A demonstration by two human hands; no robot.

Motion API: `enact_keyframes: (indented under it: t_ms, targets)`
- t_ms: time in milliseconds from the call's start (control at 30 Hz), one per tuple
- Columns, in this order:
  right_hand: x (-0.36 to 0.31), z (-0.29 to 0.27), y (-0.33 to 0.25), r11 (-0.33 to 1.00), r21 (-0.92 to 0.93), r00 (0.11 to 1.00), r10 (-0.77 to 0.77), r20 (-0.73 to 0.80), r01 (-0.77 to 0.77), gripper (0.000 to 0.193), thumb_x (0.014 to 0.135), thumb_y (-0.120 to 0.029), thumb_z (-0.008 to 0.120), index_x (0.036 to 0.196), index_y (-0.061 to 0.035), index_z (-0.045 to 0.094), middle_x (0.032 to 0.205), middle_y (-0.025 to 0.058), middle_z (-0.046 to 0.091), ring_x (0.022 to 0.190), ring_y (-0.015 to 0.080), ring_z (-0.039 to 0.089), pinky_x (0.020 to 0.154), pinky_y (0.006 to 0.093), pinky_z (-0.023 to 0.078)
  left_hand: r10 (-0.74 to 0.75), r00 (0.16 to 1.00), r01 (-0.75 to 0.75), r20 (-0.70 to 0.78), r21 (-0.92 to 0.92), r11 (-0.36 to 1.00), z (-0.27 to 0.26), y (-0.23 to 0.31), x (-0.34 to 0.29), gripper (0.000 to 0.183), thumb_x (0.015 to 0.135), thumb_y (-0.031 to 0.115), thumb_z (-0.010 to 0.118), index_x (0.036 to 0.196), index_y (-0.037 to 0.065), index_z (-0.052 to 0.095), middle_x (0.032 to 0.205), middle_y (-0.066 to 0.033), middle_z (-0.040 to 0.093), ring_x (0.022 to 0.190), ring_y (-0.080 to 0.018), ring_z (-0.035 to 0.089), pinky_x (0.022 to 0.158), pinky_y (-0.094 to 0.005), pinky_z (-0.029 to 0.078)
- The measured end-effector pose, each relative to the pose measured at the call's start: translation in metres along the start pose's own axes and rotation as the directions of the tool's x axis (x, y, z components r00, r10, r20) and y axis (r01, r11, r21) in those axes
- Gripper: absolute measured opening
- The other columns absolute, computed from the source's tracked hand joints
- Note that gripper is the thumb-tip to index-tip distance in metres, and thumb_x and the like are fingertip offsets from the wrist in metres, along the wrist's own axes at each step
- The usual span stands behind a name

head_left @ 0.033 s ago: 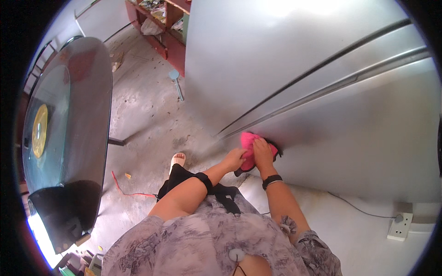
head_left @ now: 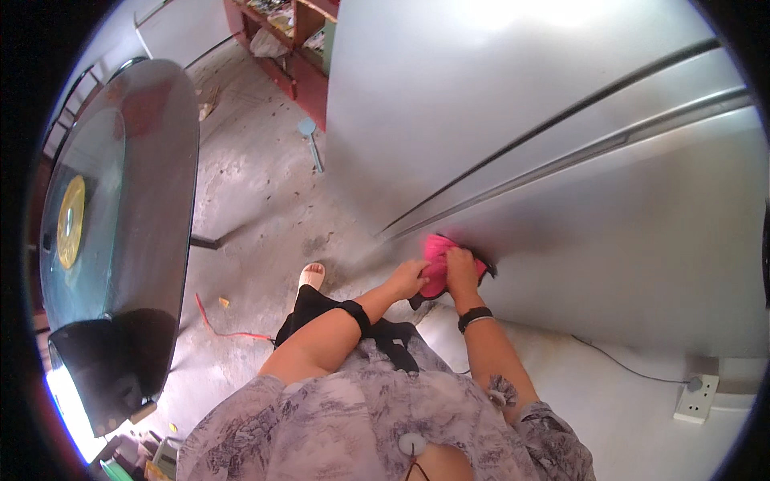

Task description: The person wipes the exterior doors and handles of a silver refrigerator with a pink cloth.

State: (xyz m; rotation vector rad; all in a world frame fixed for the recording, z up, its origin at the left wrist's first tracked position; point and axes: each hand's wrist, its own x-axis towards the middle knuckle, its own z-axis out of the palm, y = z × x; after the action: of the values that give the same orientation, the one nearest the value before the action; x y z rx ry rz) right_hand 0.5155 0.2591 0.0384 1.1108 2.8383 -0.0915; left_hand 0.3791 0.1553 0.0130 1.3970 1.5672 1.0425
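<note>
Pink cloth (head_left: 438, 247) with dark edges was bunched up beside the lower part of the silver fridge (head_left: 609, 248). Left hand (head_left: 406, 280) fingers gripped its left side, while the right hand (head_left: 462, 276) held its middle with bent fingers.

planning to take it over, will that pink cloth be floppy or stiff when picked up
The pink cloth probably flops and sags, since it looks bunched between the left hand and right hand. It is likely light, with little bulk showing around them. It seems unlikely to roll, given its uneven, crumpled outline.
</note>
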Motion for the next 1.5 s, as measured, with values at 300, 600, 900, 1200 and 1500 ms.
enact_keyframes:
  t_ms: [300,600,900,1200,1500]
  targets:
    - [-0.044,0.016,0.008,-0.163,0.848,0.766,0.368,0.527,-0.505,0.026,0.084,-0.01,0.045,0.104,0.0003,0.058,0.092,0.012,0.064,0.085,0.0239,0.061,0.075,0.0326,0.048,-0.47,0.837,0.539,0.282,-0.277,0.795,0.024,-0.023,-0.02,0.053,0.069,0.03,0.072,0.114,0.007,0.056,0.092,-0.0123,0.065,0.081,-0.025,0.061,0.074,-0.0326,0.047]
    - [-0.031,-0.037,-0.023,0.317,0.938,0.925,0.379,0.01,-0.14,0.038,0.085,-0.005,0.053,0.122,-0.0013,0.046,0.115,0.0093,0.052,0.103,0.0168,0.052,0.089,0.0285,0.042,-0.211,0.897,0.304,0.388,-0.889,-0.342,-0.014,0.02,0.011,0.037,0.089,0.035,0.05,0.116,0.01,0.048,0.108,-0.01,0.054,0.104,-0.0241,0.051,0.089,-0.0402,0.042]
    - [-0.04,-0.219,-0.058,0.893,0.45,0.46,0.397,-0.794,0.006,0.036,0.079,-0.004,0.056,0.115,-0.0044,0.056,0.112,0.0178,0.053,0.101,0.0291,0.051,0.089,0.0356,0.039,0.483,0.747,-0.612,-0.457,-0.186,0.769,-0.121,0.194,0.042,0.054,0.079,0.015,0.065,0.127,0.009,0.041,0.134,-0.0171,0.033,0.125,-0.0285,0.033,0.101,-0.0354,0.029]
    - [-0.004,-0.223,0.001,0.909,-0.194,0.379,-0.044,-0.924,-0.369,0.041,0.082,-0.027,0.057,0.119,-0.0095,0.053,0.113,0.0174,0.047,0.11,0.0441,0.038,0.092,0.0568,0.029,0.779,0.537,-0.698,-0.324,0.348,0.626,-0.113,0.219,0.101,0.056,0.055,-0.004,0.069,0.105,0.017,0.055,0.128,-0.0147,0.034,0.106,-0.0393,0.039,0.089,-0.0428,0.04]
    - [-0.033,-0.048,0.019,0.961,-0.057,0.76,0.177,-0.625,-0.271,0.02,0.076,-0.018,0.054,0.09,-0.0057,0.061,0.105,0.0194,0.052,0.108,0.0395,0.044,0.096,0.0537,0.032,0.336,0.917,-0.363,-0.217,-0.1,0.927,-0.047,0.092,0.088,0.042,0.066,0.003,0.062,0.107,0.003,0.053,0.122,-0.0193,0.04,0.109,-0.0368,0.041,0.092,-0.0439,0.036]
